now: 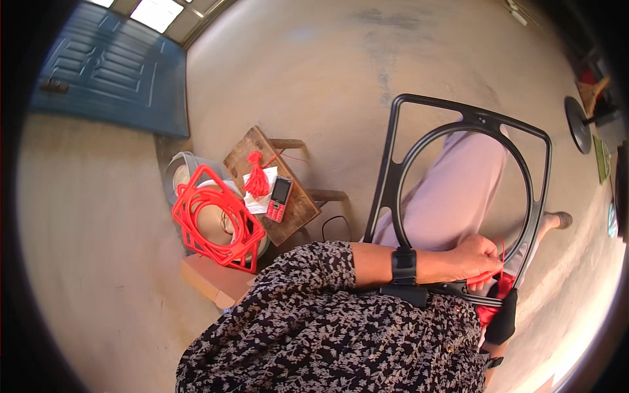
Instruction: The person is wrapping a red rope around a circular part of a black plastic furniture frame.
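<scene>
A black frame (390, 190), squarish with a large round opening, stands tilted over my lap and leg. My left hand (479, 257) is closed at the lower right of its ring, pinching red cord (485, 277) that lies along the rim. A short strand of the cord sticks up beside the fingers. My right hand (503, 321) is at the frame's lower right corner, with a black covering and red material (499, 293) next to it. The frame and the left hand hide most of its fingers, so I cannot tell how they are set.
To the left, a wooden stool (291, 219) bears a red cord bundle (257, 180), white paper (261, 204) and a red keypad phone (280, 200). Red frames (241, 245) lie on a bucket (175, 173) above a cardboard box (213, 278). A blue door (118, 72) is beyond.
</scene>
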